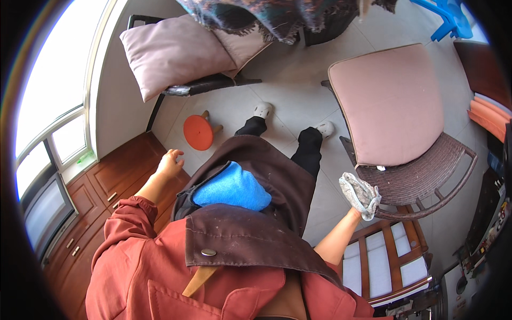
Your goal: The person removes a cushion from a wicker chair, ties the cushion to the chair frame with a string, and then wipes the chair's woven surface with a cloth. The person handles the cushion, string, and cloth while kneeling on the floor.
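My left hand (171, 163) hangs empty beside the wooden cabinets, its fingers loosely bent and apart. In this view it is close to a small stool (198, 133) with a round orange seat. On the other side, my right hand carries a crumpled grey-white cloth (359, 196), which hides the fingers. That cloth appears just beside the woven armrest of a wicker chair (404, 176); whether they touch is unclear. A bright blue cloth (232, 188) sticks out of the front of my dark brown apron (276, 160).
A pink seat cushion (388, 104) lies on the wicker chair. Another chair at upper left holds a pink pillow (176, 52). A fringed tablecloth (272, 16) hangs ahead. Brown wooden cabinets (124, 172) line the window side. Behind my right arm stands a wooden slatted piece of furniture (394, 256).
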A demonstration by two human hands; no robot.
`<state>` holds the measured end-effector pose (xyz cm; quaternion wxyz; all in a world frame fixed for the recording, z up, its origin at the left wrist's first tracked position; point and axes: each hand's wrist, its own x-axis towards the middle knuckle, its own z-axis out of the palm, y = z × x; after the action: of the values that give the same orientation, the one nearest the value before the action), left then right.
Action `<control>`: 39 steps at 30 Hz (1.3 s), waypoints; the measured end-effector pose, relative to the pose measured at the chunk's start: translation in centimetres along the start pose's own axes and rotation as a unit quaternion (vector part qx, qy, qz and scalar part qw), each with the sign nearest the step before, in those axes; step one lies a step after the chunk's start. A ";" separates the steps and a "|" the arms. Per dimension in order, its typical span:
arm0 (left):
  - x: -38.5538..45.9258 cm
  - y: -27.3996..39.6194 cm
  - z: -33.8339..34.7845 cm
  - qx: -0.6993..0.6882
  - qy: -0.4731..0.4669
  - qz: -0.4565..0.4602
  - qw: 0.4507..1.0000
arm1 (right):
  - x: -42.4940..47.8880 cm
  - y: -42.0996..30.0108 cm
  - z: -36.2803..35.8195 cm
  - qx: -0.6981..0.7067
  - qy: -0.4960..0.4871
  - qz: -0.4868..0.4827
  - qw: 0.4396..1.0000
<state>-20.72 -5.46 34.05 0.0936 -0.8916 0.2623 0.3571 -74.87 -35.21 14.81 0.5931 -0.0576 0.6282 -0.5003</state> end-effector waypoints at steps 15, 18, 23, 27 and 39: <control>10.3 -1.0 -12.7 -0.707 0.138 -0.040 0.692 | -12.6 16.5 -4.5 0.005 0.036 0.025 0.999; 15.4 1.5 -14.5 -0.797 -0.015 -0.021 0.604 | -15.6 17.7 -5.6 0.148 0.041 0.149 0.977; 20.9 -0.2 -12.1 -0.849 -0.025 0.025 0.527 | -20.0 22.6 -13.4 0.332 -0.104 0.145 0.926; 23.4 -0.4 -10.1 -0.843 0.025 0.081 0.532 | -27.6 24.2 -12.4 0.496 -0.217 0.206 0.815; 24.5 8.5 -14.9 -0.835 0.081 0.184 0.511 | -25.7 31.1 -20.2 0.517 -0.251 0.168 0.801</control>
<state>-1.63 -27.73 28.25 -0.7840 -0.5147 0.0079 0.3470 -67.50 8.54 6.69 0.7464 0.2407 0.1052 -0.6115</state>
